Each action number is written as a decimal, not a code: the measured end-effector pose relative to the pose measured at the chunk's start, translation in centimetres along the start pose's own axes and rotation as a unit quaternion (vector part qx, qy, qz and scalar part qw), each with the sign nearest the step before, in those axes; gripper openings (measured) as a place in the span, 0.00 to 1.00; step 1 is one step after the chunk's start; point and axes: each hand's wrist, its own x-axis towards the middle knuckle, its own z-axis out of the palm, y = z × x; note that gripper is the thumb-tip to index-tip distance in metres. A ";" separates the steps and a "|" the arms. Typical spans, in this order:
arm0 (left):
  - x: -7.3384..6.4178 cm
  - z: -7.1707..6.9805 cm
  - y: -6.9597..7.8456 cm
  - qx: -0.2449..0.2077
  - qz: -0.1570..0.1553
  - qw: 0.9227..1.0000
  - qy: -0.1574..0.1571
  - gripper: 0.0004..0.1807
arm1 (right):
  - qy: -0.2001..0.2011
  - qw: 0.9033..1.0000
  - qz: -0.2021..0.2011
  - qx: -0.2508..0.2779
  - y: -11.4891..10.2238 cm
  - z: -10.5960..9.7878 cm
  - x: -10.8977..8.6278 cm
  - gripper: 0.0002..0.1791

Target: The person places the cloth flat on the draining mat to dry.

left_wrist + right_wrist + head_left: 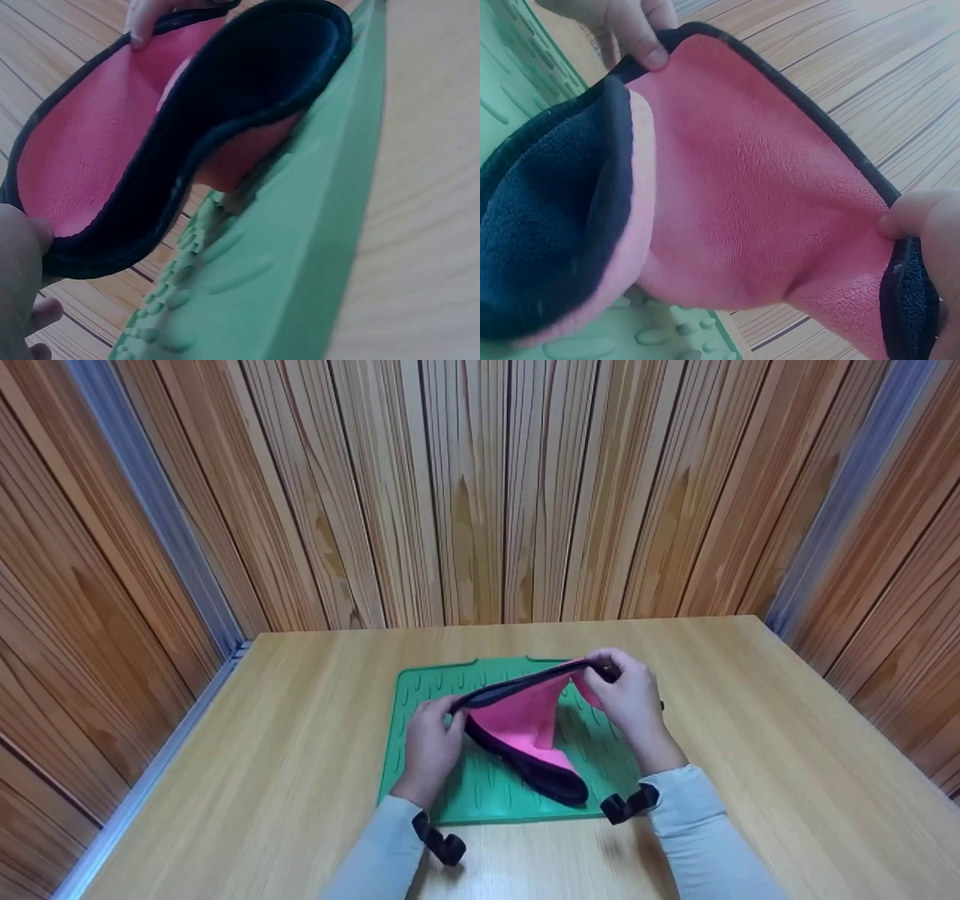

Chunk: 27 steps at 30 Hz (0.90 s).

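A pink plush cloth with a dark blue reverse and dark edging hangs between my two hands above a green ridged mat. My left hand pinches its edge at the left, thumb on the pink side in the left wrist view. At the upper right, my right hand grips another part of the edge, where the cloth folds over and shows dark blue in the right wrist view. The lower part of the cloth curls over, dark side outward, close to the mat; whether it touches cannot be told.
The mat lies on a light wooden table and has a raised rim. Wood-plank walls stand behind and at both sides, with metal strips at the corners. Black straps hang from both wrists.
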 end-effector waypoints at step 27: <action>1.7 1.1 -6.7 0.066 0.091 0.993 -0.031 0.08 | -0.097 0.995 -0.004 -0.008 6.2 1.6 0.4 0.06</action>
